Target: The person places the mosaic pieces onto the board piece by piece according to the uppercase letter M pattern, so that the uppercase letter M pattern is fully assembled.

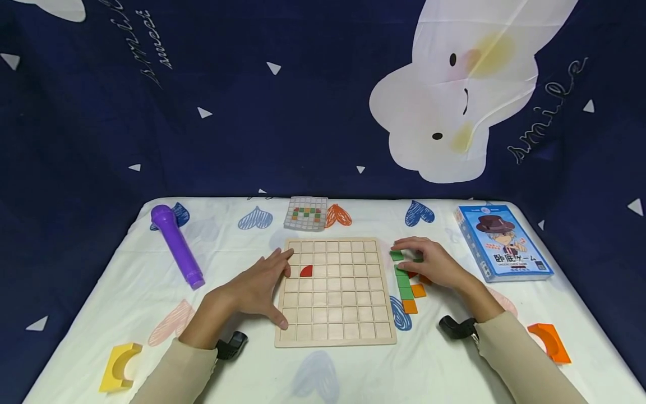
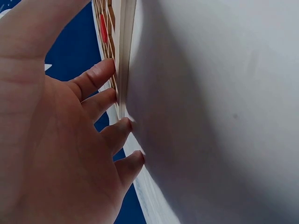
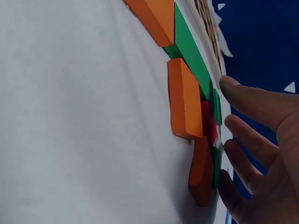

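1. Head view: one wooden grid board (image 1: 335, 292) lies at the centre of the surface (image 1: 323, 370), with a single red quarter-round piece (image 1: 306, 271) seated in a cell of its third row, second column from the left.
2. Head view: the left hand (image 1: 258, 286) lies flat with fingers spread across the board's left edge, holding nothing.
3. Head view: the right hand (image 1: 431, 261) rests on a cluster of loose tiles (image 1: 407, 286) just beside the board's right edge; several green ones, two orange squares and a red part show. Fingers are lightly bent; whether one is pinched cannot be told here.
4. Head view: one purple microphone (image 1: 176, 245) far left, one pattern card (image 1: 305, 212) behind the board, one blue game box (image 1: 502, 242) far right, one yellow arch block (image 1: 119, 367) and one orange arch block (image 1: 550, 341) near the front corners. Open cloth remains in front of the board.
5. Left wrist view: four fingertips (image 2: 100, 74) of the left hand press against the board's rim, straight and gripping nothing.
6. Right wrist view: the right hand's fingers (image 3: 254, 100) hang relaxed, tips at the tiles, with three orange pieces (image 3: 184, 100) counted; nothing is clamped.
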`<state>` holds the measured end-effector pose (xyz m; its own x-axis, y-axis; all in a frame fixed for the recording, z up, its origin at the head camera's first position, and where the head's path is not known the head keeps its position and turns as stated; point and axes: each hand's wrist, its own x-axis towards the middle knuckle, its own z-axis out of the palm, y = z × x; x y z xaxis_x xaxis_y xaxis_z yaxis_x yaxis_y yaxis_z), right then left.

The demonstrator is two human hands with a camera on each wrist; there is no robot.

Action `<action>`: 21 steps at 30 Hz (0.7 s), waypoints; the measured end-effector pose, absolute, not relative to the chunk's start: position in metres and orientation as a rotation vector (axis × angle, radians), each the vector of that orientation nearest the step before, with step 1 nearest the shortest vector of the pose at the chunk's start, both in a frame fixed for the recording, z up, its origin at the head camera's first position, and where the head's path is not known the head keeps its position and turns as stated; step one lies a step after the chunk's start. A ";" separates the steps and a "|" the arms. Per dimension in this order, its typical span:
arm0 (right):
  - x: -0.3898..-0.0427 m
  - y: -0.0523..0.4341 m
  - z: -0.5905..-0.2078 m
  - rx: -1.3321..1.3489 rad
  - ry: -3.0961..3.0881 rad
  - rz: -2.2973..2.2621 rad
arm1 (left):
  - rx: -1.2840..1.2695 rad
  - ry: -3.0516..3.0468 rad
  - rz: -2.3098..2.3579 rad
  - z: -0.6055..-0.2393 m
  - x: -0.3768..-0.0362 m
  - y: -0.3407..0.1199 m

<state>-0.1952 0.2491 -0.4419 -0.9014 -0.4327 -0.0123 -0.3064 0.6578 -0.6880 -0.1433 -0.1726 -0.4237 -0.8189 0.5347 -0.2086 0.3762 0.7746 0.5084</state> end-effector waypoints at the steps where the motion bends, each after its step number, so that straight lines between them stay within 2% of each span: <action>1: -0.196 0.249 -0.443 -0.605 2.697 -1.074 | 0.694 2.626 0.647 -0.423 -0.143 -0.173; 21: -0.194 0.245 -0.445 -0.580 2.750 -1.034 | 0.689 2.614 0.651 -0.424 -0.144 -0.173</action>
<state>-0.1939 0.2454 -0.4453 -0.9146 -0.4043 -0.0012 -0.3034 0.6884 -0.6588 -0.1440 -0.1733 -0.4236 -0.8168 0.5336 -0.2194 0.3685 0.7751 0.5134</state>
